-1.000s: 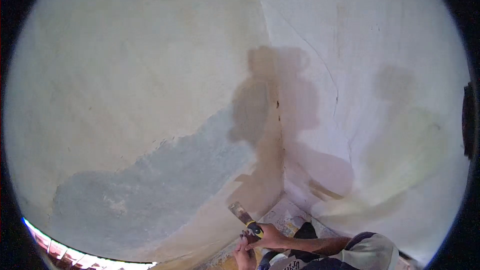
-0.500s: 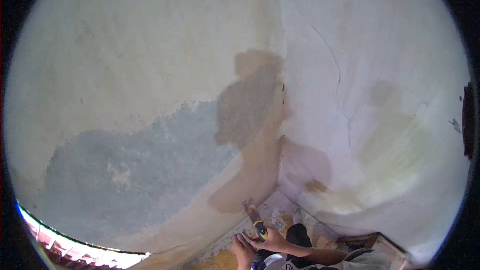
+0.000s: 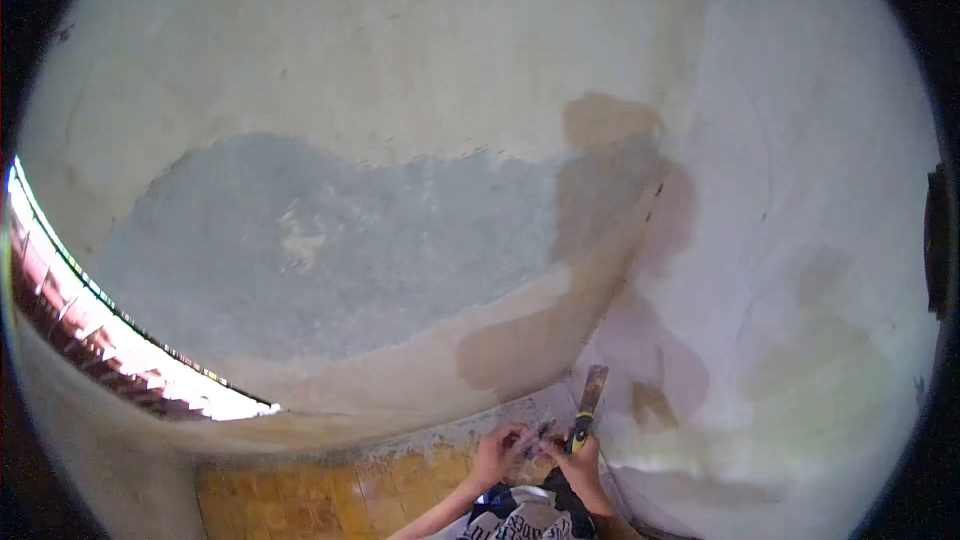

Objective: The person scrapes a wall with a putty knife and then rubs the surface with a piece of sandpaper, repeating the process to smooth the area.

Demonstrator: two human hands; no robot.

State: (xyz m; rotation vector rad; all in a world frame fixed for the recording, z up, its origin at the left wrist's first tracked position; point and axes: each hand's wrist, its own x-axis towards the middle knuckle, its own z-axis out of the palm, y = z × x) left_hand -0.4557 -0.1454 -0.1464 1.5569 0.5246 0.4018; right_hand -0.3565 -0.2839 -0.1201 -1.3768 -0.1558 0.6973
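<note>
My right hand [image 3: 580, 463] is closed around the black and yellow handle of a putty knife [image 3: 592, 398]. Its flat, stained blade points up and slightly right, toward the foot of the wall corner. My left hand [image 3: 496, 454] is just to the left, fingers bent and pinched together. Between the fingertips of both hands shows a small, blurred purplish-grey thing [image 3: 537, 440], whose kind I cannot make out. Both hands are low in the head view, in front of my printed shirt [image 3: 525, 515].
A wall [image 3: 420, 60] with a large bare grey patch [image 3: 400, 230] meets a whitish wall [image 3: 790, 140] at a corner. Shadows fall on both. At left is a bright opening [image 3: 150, 355] with a dark edge. Yellow-orange tiles [image 3: 290, 500] cover the floor below; a dark object [image 3: 937, 240] stands at the right edge.
The view has swung left, showing more of the opening and tiled floor. The putty knife has turned from leaning left to leaning right. My hands are a little farther apart.
</note>
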